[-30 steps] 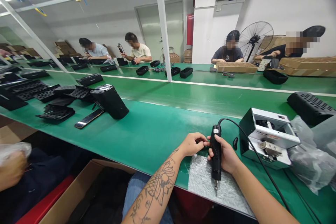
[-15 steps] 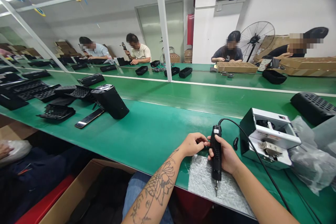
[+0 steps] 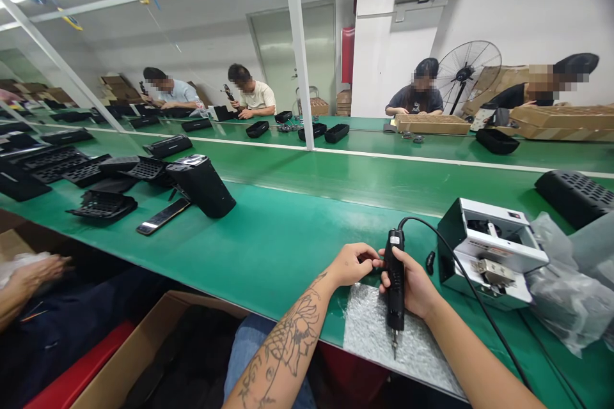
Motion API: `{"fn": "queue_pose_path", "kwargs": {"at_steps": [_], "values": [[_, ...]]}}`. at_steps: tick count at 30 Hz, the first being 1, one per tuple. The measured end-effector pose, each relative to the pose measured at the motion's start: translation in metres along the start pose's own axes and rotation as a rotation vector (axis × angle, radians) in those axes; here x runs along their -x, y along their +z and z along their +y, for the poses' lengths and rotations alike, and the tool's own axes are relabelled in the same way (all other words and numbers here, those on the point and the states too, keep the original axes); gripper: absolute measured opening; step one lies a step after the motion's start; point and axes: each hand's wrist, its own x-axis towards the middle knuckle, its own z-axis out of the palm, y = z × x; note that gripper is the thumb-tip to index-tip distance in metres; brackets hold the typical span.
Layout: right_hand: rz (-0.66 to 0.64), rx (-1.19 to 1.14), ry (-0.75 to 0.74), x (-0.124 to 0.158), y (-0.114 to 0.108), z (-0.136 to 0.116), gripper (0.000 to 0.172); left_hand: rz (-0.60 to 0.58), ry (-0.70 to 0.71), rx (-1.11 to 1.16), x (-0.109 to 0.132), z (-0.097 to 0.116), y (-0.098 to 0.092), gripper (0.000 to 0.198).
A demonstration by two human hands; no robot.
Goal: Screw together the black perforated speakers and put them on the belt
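My right hand is wrapped round a black electric screwdriver, whose bit points down over a bubble-wrap sheet at the bench edge. Just left of the tool is my left hand, its fingers curled and its fingertips by the right hand's fingers; whether something small is between them I cannot make out. A cable runs from the tool's top to the right. A white and black screw feeder machine stands right of my hands, with a small black piece beside it.
Black housings, a tall black case and a phone lie on the left of the green bench. Plastic bags are at the right. Several people sit across the belt. A neighbour's hand is at far left.
The neighbour's hand at far left has come further into view. Black trays on the far belt have shifted slightly left. My hands and the screwdriver have hardly moved.
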Motion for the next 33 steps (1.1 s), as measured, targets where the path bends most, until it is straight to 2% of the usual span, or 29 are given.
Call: {"fn": "queue_pose_path", "kwargs": {"at_steps": [33], "values": [[0.004, -0.001, -0.002, 0.0, 0.001, -0.0002, 0.033, 0.002, 0.011, 0.008, -0.0006, -0.0033, 0.0, 0.027]]}}
